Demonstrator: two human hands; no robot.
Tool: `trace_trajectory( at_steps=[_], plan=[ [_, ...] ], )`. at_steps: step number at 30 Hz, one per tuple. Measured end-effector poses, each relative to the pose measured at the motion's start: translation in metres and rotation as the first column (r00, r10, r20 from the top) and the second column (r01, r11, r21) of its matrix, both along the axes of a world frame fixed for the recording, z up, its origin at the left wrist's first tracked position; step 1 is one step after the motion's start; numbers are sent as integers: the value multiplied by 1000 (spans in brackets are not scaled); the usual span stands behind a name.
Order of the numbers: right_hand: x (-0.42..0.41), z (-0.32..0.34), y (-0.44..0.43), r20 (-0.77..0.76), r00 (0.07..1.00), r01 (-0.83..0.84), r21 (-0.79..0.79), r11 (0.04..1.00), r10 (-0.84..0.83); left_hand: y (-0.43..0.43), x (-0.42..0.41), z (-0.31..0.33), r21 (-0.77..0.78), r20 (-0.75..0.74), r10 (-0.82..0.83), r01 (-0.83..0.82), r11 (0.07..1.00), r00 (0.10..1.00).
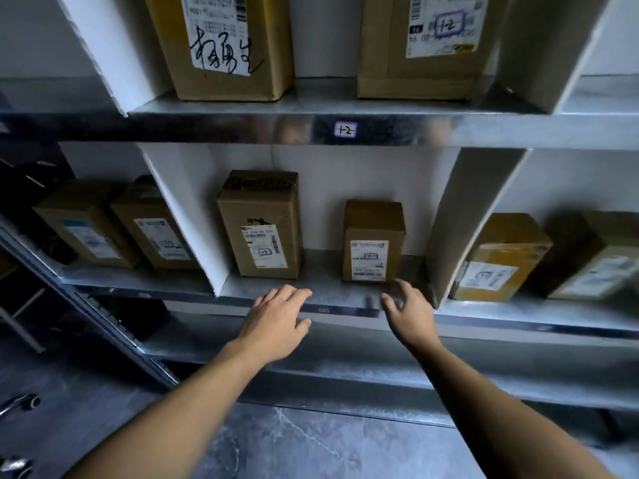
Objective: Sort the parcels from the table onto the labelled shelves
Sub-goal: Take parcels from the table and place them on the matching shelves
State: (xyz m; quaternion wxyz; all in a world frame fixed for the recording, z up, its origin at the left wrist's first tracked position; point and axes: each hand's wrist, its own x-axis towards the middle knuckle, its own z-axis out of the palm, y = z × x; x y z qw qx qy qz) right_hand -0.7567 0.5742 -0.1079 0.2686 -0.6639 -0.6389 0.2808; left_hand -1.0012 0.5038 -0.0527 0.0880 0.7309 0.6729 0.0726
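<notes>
Head view, mid-frame: the small brown cardboard parcel (373, 236) stands upright on the grey metal shelf (321, 274), just above my right hand (409, 305), which is nearer than my left hand (280, 316), both loosely spread and empty.

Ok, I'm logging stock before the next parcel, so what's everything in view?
Upper-bay parcels: two, brown cardboard, top shelf; right one stickered 1-2.
Middle-bay parcels: two, brown, upright, apart, lower shelf.
Left-bay parcels: two, brown, side by side.
Right-bay parcels: two, brown, side by side.
Shelf label: one, white, reads 1-2, upper shelf's front edge.
Dividers: four, white, between bays.
Shelves: several, grey metal.
Floor: one, grey marbled, below.
Left hand: one, open, empty, at lower shelf edge.
Right hand: one, open, empty, before the smaller middle parcel.
</notes>
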Motion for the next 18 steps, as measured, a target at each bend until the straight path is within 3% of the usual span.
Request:
trace_trajectory(
  at_steps=[5,8,11,18],
  plan=[
    [9,11,-71,459,877,-228,136,964,143,-32,14,0,31,-35,-95,96,995,995],
    [23,18,-109,620,774,-281,151,948,130,-47,33,3,32,-41,-163,164,986,986],
    [47,24,-144,701,707,-261,136,956,94,-61,62,6,33,-46,-240,242,970,970],
    [135,22,-226,714,690,-7,171,985,-118,-84,161,11,41,-67,-471,475,879,879]
  ],
)
